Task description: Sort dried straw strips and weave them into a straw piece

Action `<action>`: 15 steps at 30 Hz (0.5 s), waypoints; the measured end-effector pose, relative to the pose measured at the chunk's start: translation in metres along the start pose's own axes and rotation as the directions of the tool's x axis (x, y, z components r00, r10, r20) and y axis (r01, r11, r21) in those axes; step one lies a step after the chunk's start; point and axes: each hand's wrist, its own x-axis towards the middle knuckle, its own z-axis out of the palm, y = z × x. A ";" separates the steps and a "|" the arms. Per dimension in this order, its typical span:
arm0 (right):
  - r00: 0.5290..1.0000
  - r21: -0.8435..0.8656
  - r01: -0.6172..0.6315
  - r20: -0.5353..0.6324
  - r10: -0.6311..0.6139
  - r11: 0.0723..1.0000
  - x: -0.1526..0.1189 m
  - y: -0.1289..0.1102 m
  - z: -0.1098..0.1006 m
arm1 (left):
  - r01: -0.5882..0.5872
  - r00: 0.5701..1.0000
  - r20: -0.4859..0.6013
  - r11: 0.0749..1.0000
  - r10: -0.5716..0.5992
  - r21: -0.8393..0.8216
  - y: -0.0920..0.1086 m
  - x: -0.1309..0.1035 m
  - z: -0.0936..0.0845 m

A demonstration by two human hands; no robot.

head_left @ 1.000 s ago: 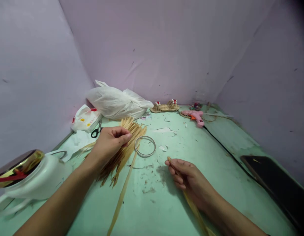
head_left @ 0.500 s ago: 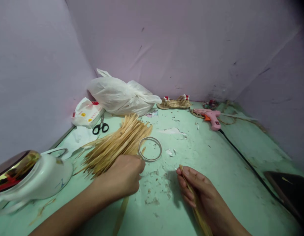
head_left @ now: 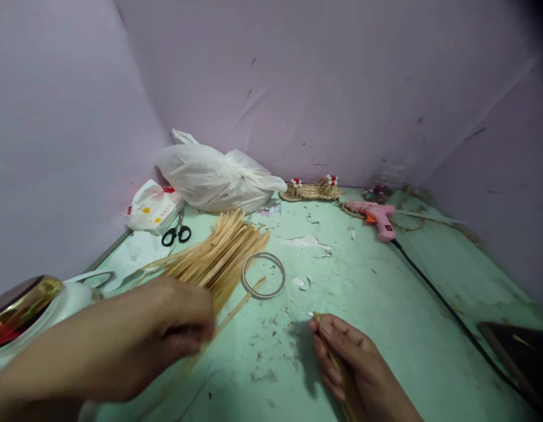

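My right hand [head_left: 348, 366] is closed around a narrow bunch of dried leaf strips [head_left: 337, 363], whose tip pokes out between thumb and forefinger. Blurred by motion, my left hand [head_left: 179, 328] has curled fingers at a single dried leaf strip [head_left: 236, 308]; it appears pinched there. That strip's far end lies inside a thin pale ring [head_left: 283, 275], and its near part is smeared below the hand. Just beyond my left hand a large pile of dried leaf strips [head_left: 223, 246] is spread on the green table [head_left: 407, 351], partly covered by my wrist.
Black-handled scissors [head_left: 176, 235] and a white box [head_left: 155, 208] are at the back left, beside a tied plastic bag [head_left: 214, 179]. A woven straw piece [head_left: 311, 190] stands by the wall. Right of it lies a pink glue gun [head_left: 374, 217] with a black cord. A white pot [head_left: 73, 302] is partly hidden at left.
My left hand has moved left and toward me, from beside the ring, uncovering more of the single strip. The right hand keeps its hold, shifted slightly with the view.
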 end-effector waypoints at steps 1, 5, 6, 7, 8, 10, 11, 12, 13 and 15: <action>1.000 -0.003 0.006 0.000 -0.006 1.000 0.000 0.000 0.000 | -0.017 0.995 0.102 0.995 0.007 0.100 0.003 0.010 0.001; 0.999 -0.026 0.038 0.010 -0.038 0.999 0.002 0.001 0.000 | 0.006 0.998 0.053 0.930 -0.028 0.367 0.005 0.045 0.028; 0.999 -0.040 0.046 0.014 -0.046 0.998 0.002 0.001 0.001 | -0.001 0.999 0.031 0.914 -0.013 0.406 0.003 0.050 0.038; 0.998 -0.053 0.057 0.015 -0.056 0.997 0.002 0.001 0.001 | -0.023 1.000 0.024 0.891 0.013 0.453 0.001 0.054 0.048; 0.998 -0.069 0.068 0.015 -0.067 0.995 0.002 0.001 0.002 | -0.049 0.999 0.037 0.865 0.036 0.499 -0.003 0.057 0.057; 0.995 -0.106 0.097 0.014 -0.096 0.990 0.001 0.002 0.003 | -0.060 0.998 0.013 0.809 0.065 0.585 -0.009 0.060 0.072; 0.994 -0.131 0.112 0.014 -0.112 0.985 0.000 0.003 0.004 | -0.067 0.997 0.008 0.789 0.078 0.610 -0.013 0.062 0.076; 0.992 -0.163 0.125 0.018 -0.124 0.979 -0.001 0.003 0.005 | -0.066 0.996 -0.004 0.774 0.088 0.630 -0.015 0.063 0.080; 0.990 -0.200 0.138 0.023 -0.136 0.970 -0.002 0.004 0.006 | -0.066 0.995 -0.013 0.765 0.097 0.640 -0.017 0.064 0.081; 0.987 -0.273 0.157 0.031 -0.155 0.949 -0.005 0.005 0.008 | -0.068 0.991 -0.043 0.770 0.123 0.635 -0.019 0.065 0.081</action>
